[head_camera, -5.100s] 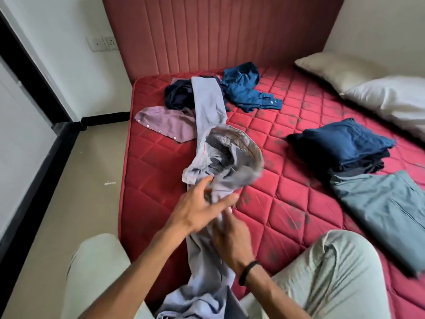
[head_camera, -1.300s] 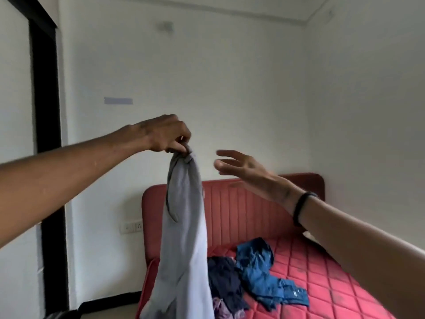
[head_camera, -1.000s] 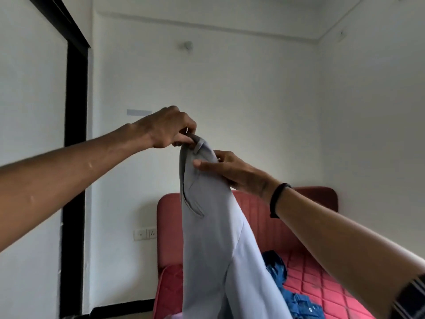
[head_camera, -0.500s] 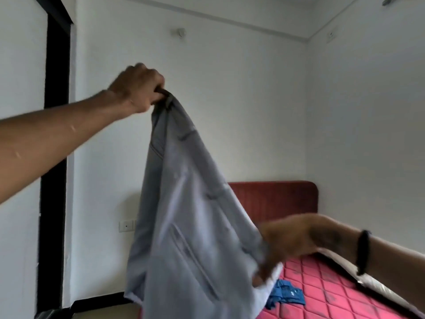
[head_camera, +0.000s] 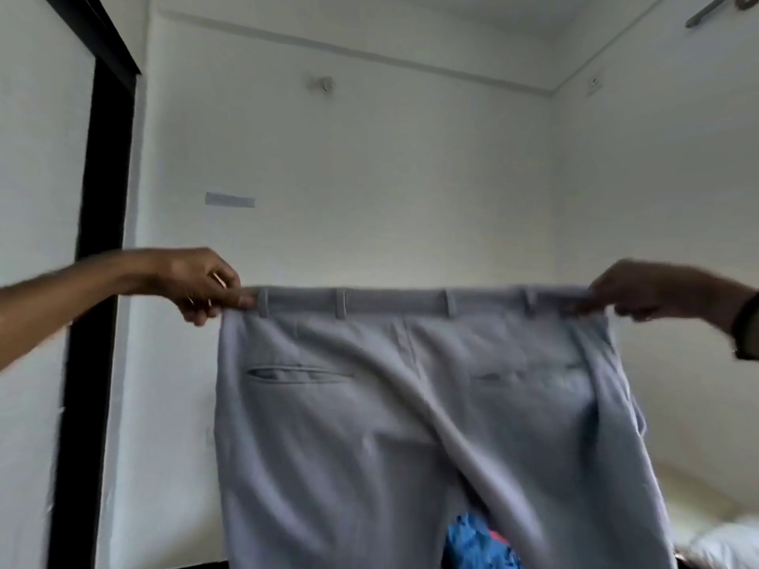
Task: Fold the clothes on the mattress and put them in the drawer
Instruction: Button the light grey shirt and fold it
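Against white wall, hands [head_camera: 410, 295] stretch trousers [head_camera: 410, 425] between

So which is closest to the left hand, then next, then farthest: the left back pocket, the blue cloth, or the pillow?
From the left hand:
1. Left back pocket, just below it on the trousers.
2. Blue cloth, low between the legs.
3. Pillow, far bottom right corner.

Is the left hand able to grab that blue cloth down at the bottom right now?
Probably not yet. The left hand is busy pinching one end of the grey trousers waistband, held up high, and the right hand pinches the other end. The blue cloth peeks out low behind the hanging trousers, which block the way.
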A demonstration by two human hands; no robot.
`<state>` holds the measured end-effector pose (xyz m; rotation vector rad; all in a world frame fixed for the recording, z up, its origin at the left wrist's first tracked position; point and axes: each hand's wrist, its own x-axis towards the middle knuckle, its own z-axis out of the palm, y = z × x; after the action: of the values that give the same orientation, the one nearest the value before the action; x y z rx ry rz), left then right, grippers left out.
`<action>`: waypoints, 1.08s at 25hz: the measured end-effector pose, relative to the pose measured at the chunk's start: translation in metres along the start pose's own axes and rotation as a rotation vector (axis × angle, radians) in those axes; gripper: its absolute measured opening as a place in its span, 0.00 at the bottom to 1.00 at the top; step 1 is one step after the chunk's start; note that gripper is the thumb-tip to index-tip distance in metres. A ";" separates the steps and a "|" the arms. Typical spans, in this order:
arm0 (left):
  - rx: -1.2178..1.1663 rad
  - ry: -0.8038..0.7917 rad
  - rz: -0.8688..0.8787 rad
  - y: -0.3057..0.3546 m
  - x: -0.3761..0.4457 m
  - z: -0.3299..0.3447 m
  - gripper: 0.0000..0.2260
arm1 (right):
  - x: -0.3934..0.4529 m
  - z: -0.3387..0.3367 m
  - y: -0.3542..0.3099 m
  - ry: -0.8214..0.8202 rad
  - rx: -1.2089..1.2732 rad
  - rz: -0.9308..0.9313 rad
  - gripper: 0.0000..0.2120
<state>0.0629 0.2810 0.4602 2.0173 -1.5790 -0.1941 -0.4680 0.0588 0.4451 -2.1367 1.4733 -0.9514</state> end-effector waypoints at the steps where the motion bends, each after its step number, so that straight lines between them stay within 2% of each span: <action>1: 0.074 0.023 -0.019 -0.003 0.017 0.023 0.24 | 0.017 0.025 0.005 0.047 -0.087 0.043 0.17; 3: 0.281 0.199 -0.040 -0.006 0.055 0.070 0.18 | 0.055 0.074 0.009 0.174 0.091 0.108 0.15; 5: 0.419 0.498 -0.063 -0.001 0.087 0.091 0.19 | 0.084 0.101 0.000 0.409 0.352 0.162 0.06; 7: 0.496 0.770 0.007 0.012 0.102 0.077 0.18 | 0.110 0.093 -0.013 0.526 0.517 0.087 0.07; 9: 0.458 0.961 0.139 0.029 0.102 0.047 0.16 | 0.123 0.066 -0.028 0.553 0.698 -0.025 0.10; 12: 0.362 1.098 0.291 0.036 0.074 0.021 0.19 | 0.106 0.035 -0.033 0.617 1.082 -0.168 0.02; 14: 0.293 1.070 0.305 0.016 0.027 0.040 0.23 | 0.058 0.042 -0.017 0.592 1.248 -0.241 0.03; 15: 0.285 1.044 0.309 -0.001 -0.001 0.064 0.24 | 0.025 0.054 0.000 0.562 1.215 -0.264 0.04; 16: 0.280 0.998 0.319 -0.021 -0.033 0.095 0.25 | -0.006 0.070 0.023 0.537 1.107 -0.299 0.05; 18: 0.267 0.786 0.243 -0.066 -0.106 0.185 0.25 | -0.079 0.122 0.100 0.526 0.708 -0.308 0.05; 20: 0.239 0.490 0.115 -0.118 -0.178 0.292 0.19 | -0.156 0.190 0.188 0.455 0.399 -0.263 0.07; 22: 0.275 0.148 -0.001 -0.165 -0.241 0.394 0.07 | -0.234 0.261 0.269 0.325 0.183 -0.123 0.11; 23: 0.324 -0.032 -0.065 -0.179 -0.275 0.437 0.05 | -0.279 0.296 0.306 0.253 0.080 -0.049 0.13; 24: 0.355 -0.194 -0.088 -0.187 -0.295 0.467 0.07 | -0.312 0.318 0.334 0.186 0.015 0.014 0.14; 26: 0.408 -0.590 -0.072 -0.190 -0.325 0.509 0.21 | -0.368 0.348 0.375 -0.053 -0.112 0.135 0.09; 27: 0.395 -0.729 -0.046 -0.186 -0.332 0.520 0.27 | -0.385 0.357 0.388 -0.185 -0.233 0.181 0.10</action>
<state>-0.1070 0.4400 -0.1414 2.4493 -2.1336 -0.7577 -0.5601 0.2412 -0.1753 -2.1347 1.7162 -0.5263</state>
